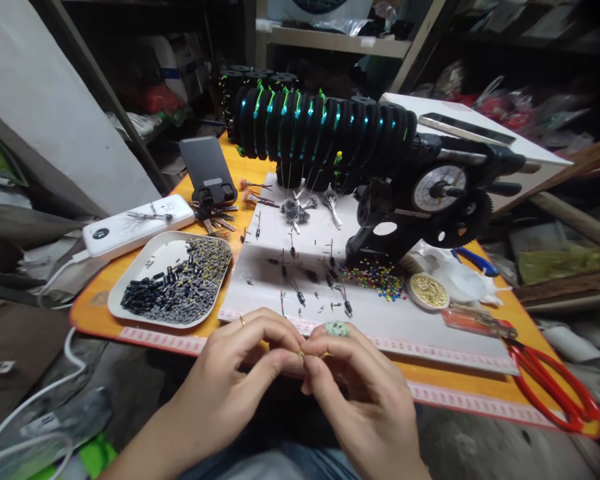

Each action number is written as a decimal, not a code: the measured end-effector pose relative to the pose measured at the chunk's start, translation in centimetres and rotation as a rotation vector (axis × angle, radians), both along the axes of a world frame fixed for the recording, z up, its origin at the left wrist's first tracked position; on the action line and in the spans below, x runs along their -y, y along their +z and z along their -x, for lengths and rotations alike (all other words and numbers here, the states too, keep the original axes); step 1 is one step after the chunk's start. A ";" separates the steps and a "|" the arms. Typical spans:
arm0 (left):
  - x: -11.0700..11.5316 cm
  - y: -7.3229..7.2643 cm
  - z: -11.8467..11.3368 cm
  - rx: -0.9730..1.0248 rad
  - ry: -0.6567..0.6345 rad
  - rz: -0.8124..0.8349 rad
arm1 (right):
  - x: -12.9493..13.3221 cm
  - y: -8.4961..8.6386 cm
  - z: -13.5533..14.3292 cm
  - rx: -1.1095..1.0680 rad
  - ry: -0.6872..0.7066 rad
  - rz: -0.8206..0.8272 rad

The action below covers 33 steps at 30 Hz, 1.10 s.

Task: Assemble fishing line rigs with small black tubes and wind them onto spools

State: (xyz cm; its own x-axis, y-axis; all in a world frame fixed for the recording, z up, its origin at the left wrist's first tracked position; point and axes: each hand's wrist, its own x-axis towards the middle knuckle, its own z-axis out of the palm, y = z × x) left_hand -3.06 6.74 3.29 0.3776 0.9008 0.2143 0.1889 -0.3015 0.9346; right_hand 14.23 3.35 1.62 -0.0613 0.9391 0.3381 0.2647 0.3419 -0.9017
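My left hand (260, 363) and my right hand (353, 367) meet at the table's front edge, thumbs and forefingers pinched together. Between their fingertips a speck of a tiny gold-yellow piece shows; its kind is too small to tell. A gold ring is on my left hand, and a pale green patterned wrap (337, 329) covers one right fingertip. Just beyond lies a white board (260, 303) with several small black cylindrical parts with wires (301, 297) scattered on it. A white tray (114, 297) of grey and black little cylinders stands to the left.
A black geared winding device (440, 190) with ribbed rollers (325, 127) stands at the back. Colored beads (380, 280) lie by a dish of gold bits (429, 291). Red-handled scissors (555, 387) overhang the right edge. A power bank (135, 230) and phone stand (209, 170) are left.
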 end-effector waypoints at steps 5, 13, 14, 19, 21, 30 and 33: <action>-0.5 -1.2 0.1 -0.039 0.093 -0.337 | -0.6 -0.1 -0.1 0.086 -0.060 -0.033; -1.5 -1.2 -0.1 -0.328 0.127 -0.531 | -1.5 -0.5 -0.8 0.412 -0.154 -0.285; -1.7 -1.1 -0.3 -0.354 0.131 -0.504 | -1.6 -0.5 -0.9 0.444 -0.164 -0.303; -2.3 -0.7 -1.2 -0.444 0.097 -0.355 | -1.7 -1.0 -1.7 0.577 -0.195 -0.309; -2.3 -0.5 -1.6 -0.478 0.077 -0.300 | -1.5 -1.2 -2.2 0.616 -0.191 -0.310; -2.7 0.0 -2.8 -0.497 0.024 -0.234 | -1.1 -1.4 -3.5 0.655 -0.209 -0.260; -2.8 -0.1 -2.8 -0.491 0.030 -0.225 | -1.2 -1.3 -3.4 0.654 -0.211 -0.255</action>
State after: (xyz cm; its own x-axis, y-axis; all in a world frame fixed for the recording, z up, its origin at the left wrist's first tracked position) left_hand -0.31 9.56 3.18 0.4569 0.8649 0.2080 0.5987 -0.4719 0.6472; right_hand 17.65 4.58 0.27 -0.1521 0.8504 0.5037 0.8051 0.4022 -0.4359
